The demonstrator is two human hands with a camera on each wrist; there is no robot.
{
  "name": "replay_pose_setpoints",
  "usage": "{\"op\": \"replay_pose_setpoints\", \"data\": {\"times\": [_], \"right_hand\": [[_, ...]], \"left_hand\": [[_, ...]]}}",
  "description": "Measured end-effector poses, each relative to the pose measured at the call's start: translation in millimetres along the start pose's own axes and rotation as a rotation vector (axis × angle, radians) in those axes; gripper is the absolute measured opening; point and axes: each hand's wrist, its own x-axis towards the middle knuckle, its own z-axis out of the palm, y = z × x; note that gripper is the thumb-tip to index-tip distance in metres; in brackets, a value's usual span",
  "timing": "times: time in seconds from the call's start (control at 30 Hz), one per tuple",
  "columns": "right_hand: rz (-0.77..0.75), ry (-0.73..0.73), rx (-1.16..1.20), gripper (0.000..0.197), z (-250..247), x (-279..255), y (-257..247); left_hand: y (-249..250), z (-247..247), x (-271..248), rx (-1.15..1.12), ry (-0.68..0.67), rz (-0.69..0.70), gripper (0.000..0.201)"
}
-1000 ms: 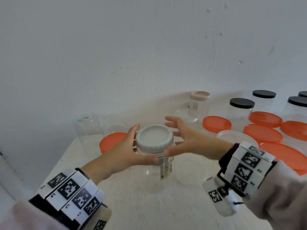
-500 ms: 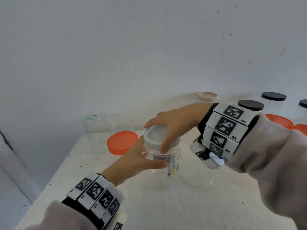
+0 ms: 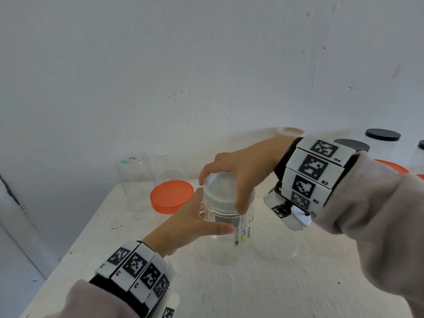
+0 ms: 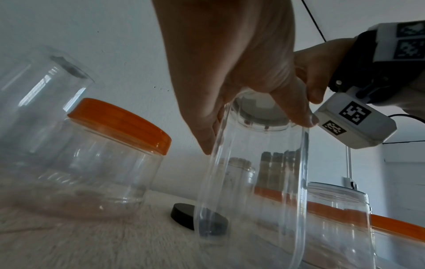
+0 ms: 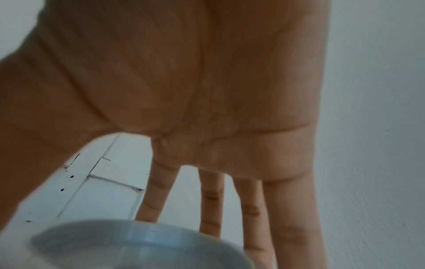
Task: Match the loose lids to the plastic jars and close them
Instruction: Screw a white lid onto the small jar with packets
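Jar (image 3: 229, 228), clear plastic with a label strip down its side, stands upright near the middle of the bench (image 3: 229, 292), with a white lid (image 3: 223, 191) seated on its mouth. The right hand (image 3: 243, 166) arches over the lid from above, fingers and thumb curled round its rim, while the left hand (image 3: 192, 223) wraps the jar's upper wall just below the lid and steadies it.

Likely the lid is being screwed down. If it sits crooked on the thread it could bind at an angle and look closed without sealing. The jar is light and empty, so a hard twist might spin it inside the left hand or tip it towards its neighbours. The thin wall may also flex under a tight squeeze and let the thread skip.

Just left of it stands a wide jar with an orange lid (image 3: 171, 196), close enough to be knocked. Behind that are two open clear jars (image 3: 134, 180) near the wall. To the right a low clear jar (image 3: 277, 239) stands open, under the right wrist. The left wrist view shows a loose black lid (image 4: 184, 216) lying on the bench behind the held jar. Further right stand jars with black lids (image 3: 382, 134) and more orange lids (image 3: 390, 165), well apart.
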Motion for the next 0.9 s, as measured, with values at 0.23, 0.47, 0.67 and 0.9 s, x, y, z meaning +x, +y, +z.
{"op": "replay_pose_setpoints", "data": {"times": [0.23,0.47,0.67,0.9], "right_hand": [[-0.010,-0.003,0.075,0.083,1,1,3],[0.150,0.082,0.012,0.080,14,6,-5],[0.118,-0.004,-0.019,0.095,8,2,-4],[0.026,0.011,0.056,0.078,4,0,0]], "left_hand": [[-2,0,1,-0.012,0.004,0.001,0.097],[-4,0,1,-0.023,0.015,0.011,0.089],[-5,1,1,-0.038,0.011,0.016,0.090],[-3,3,0,-0.034,0.018,0.018,0.094]]}}
